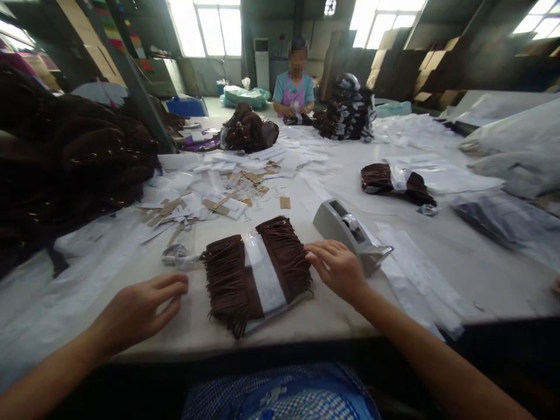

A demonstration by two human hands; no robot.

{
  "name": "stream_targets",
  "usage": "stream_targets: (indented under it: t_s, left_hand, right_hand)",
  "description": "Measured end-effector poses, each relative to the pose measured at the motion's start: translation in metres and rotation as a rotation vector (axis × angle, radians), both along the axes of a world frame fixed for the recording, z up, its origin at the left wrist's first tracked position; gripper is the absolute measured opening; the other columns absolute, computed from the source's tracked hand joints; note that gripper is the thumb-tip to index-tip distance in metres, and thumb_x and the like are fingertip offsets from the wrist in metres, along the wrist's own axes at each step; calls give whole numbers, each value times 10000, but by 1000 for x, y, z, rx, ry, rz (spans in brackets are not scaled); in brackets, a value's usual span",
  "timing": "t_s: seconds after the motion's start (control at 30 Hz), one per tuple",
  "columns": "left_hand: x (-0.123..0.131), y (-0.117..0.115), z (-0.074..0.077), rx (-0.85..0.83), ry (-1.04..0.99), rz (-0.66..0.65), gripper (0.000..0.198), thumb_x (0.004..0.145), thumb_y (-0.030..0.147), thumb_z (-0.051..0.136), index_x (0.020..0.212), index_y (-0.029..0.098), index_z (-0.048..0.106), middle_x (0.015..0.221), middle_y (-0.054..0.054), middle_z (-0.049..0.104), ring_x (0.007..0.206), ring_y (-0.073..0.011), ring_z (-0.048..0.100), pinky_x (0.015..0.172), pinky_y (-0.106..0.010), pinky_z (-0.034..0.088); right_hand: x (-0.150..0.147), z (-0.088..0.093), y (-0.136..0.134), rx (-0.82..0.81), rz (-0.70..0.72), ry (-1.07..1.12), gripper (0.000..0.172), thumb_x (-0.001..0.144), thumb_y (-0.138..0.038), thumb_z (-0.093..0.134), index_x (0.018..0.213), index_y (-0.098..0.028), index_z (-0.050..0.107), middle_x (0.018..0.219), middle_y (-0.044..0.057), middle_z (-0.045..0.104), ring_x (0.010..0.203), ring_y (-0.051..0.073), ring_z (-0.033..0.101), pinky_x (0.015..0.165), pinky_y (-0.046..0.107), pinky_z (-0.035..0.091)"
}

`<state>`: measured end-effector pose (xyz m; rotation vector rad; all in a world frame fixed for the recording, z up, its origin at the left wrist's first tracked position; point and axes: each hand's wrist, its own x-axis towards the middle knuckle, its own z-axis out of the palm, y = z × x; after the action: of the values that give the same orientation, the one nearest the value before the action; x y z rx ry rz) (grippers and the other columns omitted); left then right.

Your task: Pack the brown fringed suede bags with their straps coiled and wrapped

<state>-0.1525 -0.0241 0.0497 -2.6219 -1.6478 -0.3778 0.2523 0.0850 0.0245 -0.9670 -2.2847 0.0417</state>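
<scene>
A folded brown fringed piece (289,251), with small metal eyelets and a white wrapped band (265,277) across its middle, lies in front of me on the table. My right hand (339,268) is at its right edge, fingers stretched out and their tips at the fringe. To the left of it, my left hand (142,306) hovers low over the table, thumb apart from the fingers, holding nothing. Just beyond the right hand stands a grey tape dispenser (345,227). Clear plastic film (181,254) lies between the left hand and the paper scraps.
A big heap of brown fringed goods (79,151) rises at the left. Paper and cardboard tags (223,204) litter the middle. Another banded brown bundle (396,181) and white strips (420,274) lie at the right. Across the table a person (295,87) works beside a stack of wrapped bundles (347,111).
</scene>
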Motion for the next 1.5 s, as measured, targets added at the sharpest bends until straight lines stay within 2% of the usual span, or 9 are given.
stream_targets:
  t_s: [0.2, 0.4, 0.6, 0.8, 0.93, 1.03, 1.17, 1.33, 1.5]
  left_hand:
    - [85, 7, 1, -95, -66, -315, 345, 903, 229, 502, 1237, 254, 585, 1379, -58, 575, 1254, -219, 549, 1055, -339, 465]
    - [45, -16, -27, -9, -114, -141, 316, 877, 212, 517, 1181, 243, 596, 1271, -73, 638, 1075, -204, 660, 916, -285, 547]
    - [61, -18, -19, 46, -108, -281, 396, 870, 237, 557, 1263, 275, 589, 1321, -53, 626, 1202, -241, 593, 1039, -359, 490]
    - [51, -27, -30, 100, -181, -153, 255, 865, 232, 557, 1103, 249, 649, 1191, -57, 680, 1065, -224, 659, 909, -320, 563]
    - [60, -28, -28, 140, -168, -219, 346, 859, 219, 565, 1198, 253, 624, 1298, -59, 632, 1186, -246, 599, 1013, -365, 509]
    - [55, -31, -34, 115, -78, -265, 352, 872, 189, 528, 1207, 243, 626, 1329, -58, 622, 1195, -230, 601, 1019, -341, 505]
    - [36, -49, -35, 55, -116, 9, 165, 888, 274, 538, 960, 244, 684, 1239, -65, 661, 1070, -243, 664, 906, -342, 560]
    - [82, -72, -35, -369, -618, 114, 282, 945, 430, 457, 1023, 282, 685, 1034, -45, 725, 962, -220, 691, 854, -316, 575]
    - [144, -86, -94, -1110, -1169, 116, 708, 824, 767, 331, 1346, 348, 561, 1216, -126, 689, 991, -307, 712, 806, -466, 598]
  right_hand:
    - [-35, 19, 69, -89, 502, -275, 223, 974, -263, 528, 1137, -206, 669, 1261, 64, 652, 1204, 181, 578, 1052, 334, 461]
    - [3, 34, 74, -67, 127, -468, 147, 914, -147, 573, 890, -171, 716, 1217, 119, 669, 1115, 255, 631, 955, 429, 504]
    - [2, 25, 18, -139, 556, -341, 190, 962, -320, 553, 1049, -203, 676, 1234, 74, 655, 1129, 172, 615, 977, 324, 499]
    - [41, 28, 22, -36, 250, -468, 274, 963, -349, 551, 802, -184, 700, 1190, 101, 673, 1158, 264, 605, 979, 465, 496]
    - [28, 33, 14, -62, 398, -385, 239, 986, -329, 516, 1153, -221, 649, 1295, 69, 630, 1206, 193, 577, 1029, 381, 478]
    - [26, 31, 15, -78, 442, -434, 226, 979, -347, 531, 1090, -213, 675, 1254, 70, 657, 1152, 205, 614, 986, 380, 503]
    - [23, 37, 30, -48, 248, -340, 250, 992, -337, 501, 951, -212, 713, 1150, 67, 698, 1039, 220, 657, 932, 399, 515]
    - [-56, 48, 69, -107, 374, -299, 276, 982, -324, 521, 1199, -223, 659, 1317, 69, 621, 1212, 216, 569, 1080, 380, 402]
    - [-134, 58, 112, -535, 346, -596, 406, 946, -443, 561, 1220, -161, 664, 1234, 116, 671, 1138, 270, 615, 991, 384, 458]
